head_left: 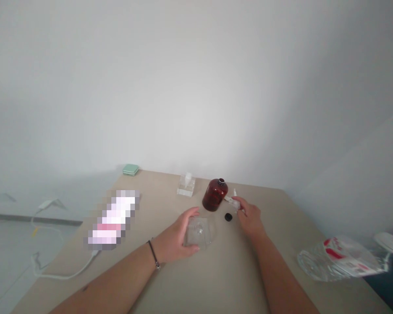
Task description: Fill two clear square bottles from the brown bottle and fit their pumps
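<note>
Two hands: left [174,239] cupped round container [198,234], right [250,217] pinching white piece [232,201].

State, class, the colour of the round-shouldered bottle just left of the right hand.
The bottle is dark reddish-brown, seen in the head view.

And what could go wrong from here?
The right hand, at the white piece, is close to the uncapped brown bottle and might knock it. The small black cap lies beside that hand and could be brushed away. The clear container could slide if the left hand, curled around it, shifts.
</note>
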Motion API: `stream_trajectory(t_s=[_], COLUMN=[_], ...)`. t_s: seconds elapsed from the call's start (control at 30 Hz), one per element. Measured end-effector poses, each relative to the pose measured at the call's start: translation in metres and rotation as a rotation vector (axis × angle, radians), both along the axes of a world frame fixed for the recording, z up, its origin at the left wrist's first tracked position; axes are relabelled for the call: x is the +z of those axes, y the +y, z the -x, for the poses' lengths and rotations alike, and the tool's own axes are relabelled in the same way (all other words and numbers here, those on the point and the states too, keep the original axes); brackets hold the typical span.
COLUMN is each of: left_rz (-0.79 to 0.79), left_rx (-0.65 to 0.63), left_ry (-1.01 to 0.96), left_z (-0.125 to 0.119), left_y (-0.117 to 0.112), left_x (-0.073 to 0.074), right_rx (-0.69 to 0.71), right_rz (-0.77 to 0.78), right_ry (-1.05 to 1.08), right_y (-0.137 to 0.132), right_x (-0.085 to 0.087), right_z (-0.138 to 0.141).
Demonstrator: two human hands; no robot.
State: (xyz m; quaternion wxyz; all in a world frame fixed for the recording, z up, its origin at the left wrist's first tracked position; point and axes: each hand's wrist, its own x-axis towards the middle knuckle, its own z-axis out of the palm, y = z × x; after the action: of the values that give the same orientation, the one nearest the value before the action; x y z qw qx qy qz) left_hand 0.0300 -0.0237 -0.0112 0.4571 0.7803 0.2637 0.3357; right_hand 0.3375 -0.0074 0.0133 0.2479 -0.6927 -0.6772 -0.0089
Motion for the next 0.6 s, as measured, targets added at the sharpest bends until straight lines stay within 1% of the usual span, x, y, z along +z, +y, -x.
stream_trajectory(t_s=[0.13,0.33,0.6], left_rz=[-0.004,-0.005,0.004], left_rx=[-0.006,0.007,0.019], left_ry=[0.0,0.028,0.057], left_z=[-0.001,-0.001,-0.002], left_y=[-0.001,-0.001,-0.002], left_x=[0.001,0.002,0.002], right_rx=[0.01,0.017,-0.007], right_rz=[0.023,0.076,0.101], right_ry=[-0.075,-0.225,-0.326], right_y=[0.001,0.002,0.004], right_x=[-0.005,-0.003,-0.003], right_z=[0.008,0.019,0.026])
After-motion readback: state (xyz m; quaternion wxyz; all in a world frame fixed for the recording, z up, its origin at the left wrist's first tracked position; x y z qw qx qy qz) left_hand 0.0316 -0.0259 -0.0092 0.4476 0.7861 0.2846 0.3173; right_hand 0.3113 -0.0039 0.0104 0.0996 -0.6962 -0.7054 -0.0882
